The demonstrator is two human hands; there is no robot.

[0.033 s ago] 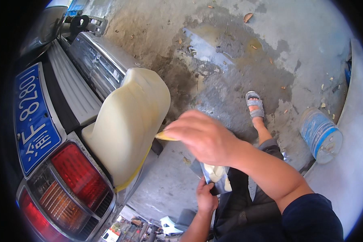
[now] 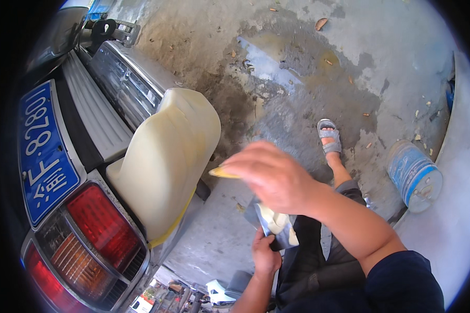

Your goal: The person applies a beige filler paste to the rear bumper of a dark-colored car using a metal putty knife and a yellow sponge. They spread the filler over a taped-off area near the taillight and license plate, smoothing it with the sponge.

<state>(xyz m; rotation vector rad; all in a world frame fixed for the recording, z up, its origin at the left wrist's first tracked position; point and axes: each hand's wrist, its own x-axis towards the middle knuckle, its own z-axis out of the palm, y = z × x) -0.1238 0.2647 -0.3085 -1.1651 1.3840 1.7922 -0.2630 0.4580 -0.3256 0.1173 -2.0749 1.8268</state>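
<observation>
Filler [image 2: 167,156] covers the bumper at nine o'clock; my right hand [image 2: 274,175] pinches a yellow spreader [image 2: 220,172], left hand [image 2: 265,255] grips a board [image 2: 274,221].

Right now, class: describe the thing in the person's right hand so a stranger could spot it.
Start at the car's rear corner, coated in pale filler. Beside it the right hand holds a spreader: thin, flat and yellow, unlike the metal board in the left hand.

cream filler patch [image 2: 167,156] | red tail light [image 2: 102,229] | blue plate [image 2: 42,151] | blue-white can [image 2: 415,175] | grey sandal [image 2: 329,135]
</observation>
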